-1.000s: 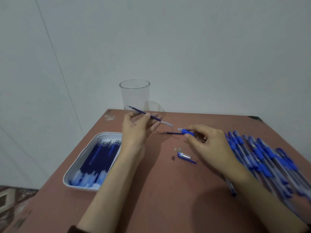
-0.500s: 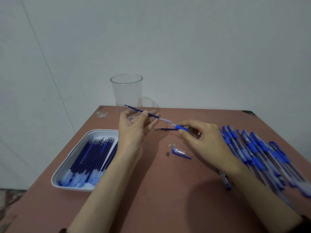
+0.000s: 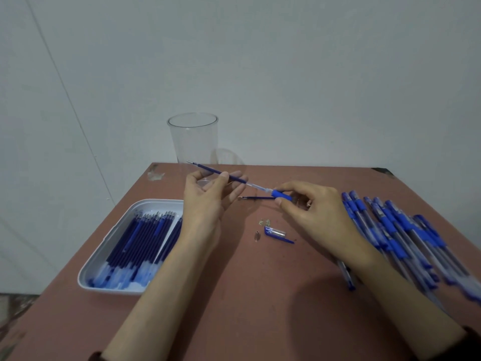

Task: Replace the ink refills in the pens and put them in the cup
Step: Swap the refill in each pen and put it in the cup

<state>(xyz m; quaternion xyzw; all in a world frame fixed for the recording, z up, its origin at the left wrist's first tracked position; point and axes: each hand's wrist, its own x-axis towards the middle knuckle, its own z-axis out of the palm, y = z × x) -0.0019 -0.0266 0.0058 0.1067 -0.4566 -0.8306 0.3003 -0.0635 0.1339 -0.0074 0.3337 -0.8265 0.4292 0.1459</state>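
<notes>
The left hand (image 3: 208, 196) pinched the slim dark-blue ink refill (image 3: 234, 177) between thumb and fingertips. The right hand (image 3: 312, 212) gripped the pen barrel with the blue rubber sleeve (image 3: 279, 194). The refill's long axis ran from its tip, up-left toward the tall clear plastic cup (image 3: 192, 142), down-right to its clear tail, which met the barrel's mouth. A straight push along that line looked due. The cup stood nearer the left hand.

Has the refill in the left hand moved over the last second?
Yes. Judged against the loose cap, the refill has shifted right: its clear end now meets the pen in the right hand.
</notes>
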